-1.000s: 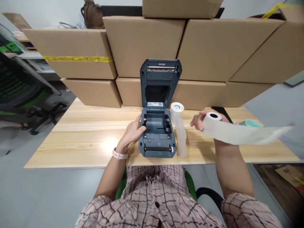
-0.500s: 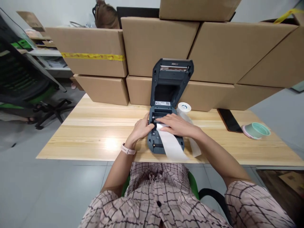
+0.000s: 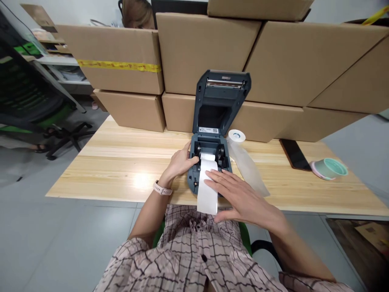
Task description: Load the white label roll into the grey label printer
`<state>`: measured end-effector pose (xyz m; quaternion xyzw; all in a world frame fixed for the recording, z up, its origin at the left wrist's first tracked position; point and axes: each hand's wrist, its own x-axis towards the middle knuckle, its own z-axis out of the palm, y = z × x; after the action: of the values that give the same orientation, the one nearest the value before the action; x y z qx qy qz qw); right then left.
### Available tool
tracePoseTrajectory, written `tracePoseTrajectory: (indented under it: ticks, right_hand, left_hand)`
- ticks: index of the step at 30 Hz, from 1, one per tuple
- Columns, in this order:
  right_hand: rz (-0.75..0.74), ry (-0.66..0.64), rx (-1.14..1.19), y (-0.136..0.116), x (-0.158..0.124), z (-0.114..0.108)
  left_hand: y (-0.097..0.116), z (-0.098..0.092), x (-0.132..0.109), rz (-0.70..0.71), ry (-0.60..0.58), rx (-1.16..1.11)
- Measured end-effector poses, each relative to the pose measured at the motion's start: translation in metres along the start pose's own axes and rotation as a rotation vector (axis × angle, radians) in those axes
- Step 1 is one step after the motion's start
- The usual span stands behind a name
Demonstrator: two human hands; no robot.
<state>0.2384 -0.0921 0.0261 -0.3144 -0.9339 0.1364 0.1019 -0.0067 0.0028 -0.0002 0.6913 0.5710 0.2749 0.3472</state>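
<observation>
A dark grey label printer (image 3: 192, 178) stands on the wooden table with its lid (image 3: 223, 97) tipped up and back. Inside it, between the black holders, sits a small white roll (image 3: 208, 157). From the roll a white paper strip (image 3: 207, 194) runs toward me and hangs past the table's front edge. My left hand (image 3: 179, 161) grips the printer's left side, thumb over the rim and fingers along the outside. Above the strip and the printer's front right is my right hand (image 3: 240, 196), open, fingers stretched out and thumb apart; the fingertips overlap the strip's right edge.
Behind the printer rise stacked cardboard boxes (image 3: 206, 48). A second white roll (image 3: 236, 136) with a loose translucent strip (image 3: 249, 166) lies to its right. Farther right are a black phone (image 3: 294, 155) and a mint-green cup (image 3: 331, 168). Another person's head shows behind the boxes.
My right hand has moved from inside the printer down toward me. The paper strip now hangs straighter, and the roll between the holders is uncovered. My left hand stays at the printer's side.
</observation>
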Motion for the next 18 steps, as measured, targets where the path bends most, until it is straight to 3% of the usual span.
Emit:
tracePoseTrajectory:
  ticks: [3,9,18]
  right_hand:
    - [-0.049,0.048,-0.051,0.0,-0.001,0.008]
    - [-0.015,0.305,-0.074,0.003,0.002,0.027]
    - [-0.057,0.268,0.031,0.015,-0.004,0.022]
  left_hand:
    - [0.0,0.0,0.0,-0.001,0.003,-0.016]
    - [0.002,0.0,-0.002,-0.007,-0.003,-0.02]
    - [0.001,0.001,-0.002,0.008,-0.011,-0.074]
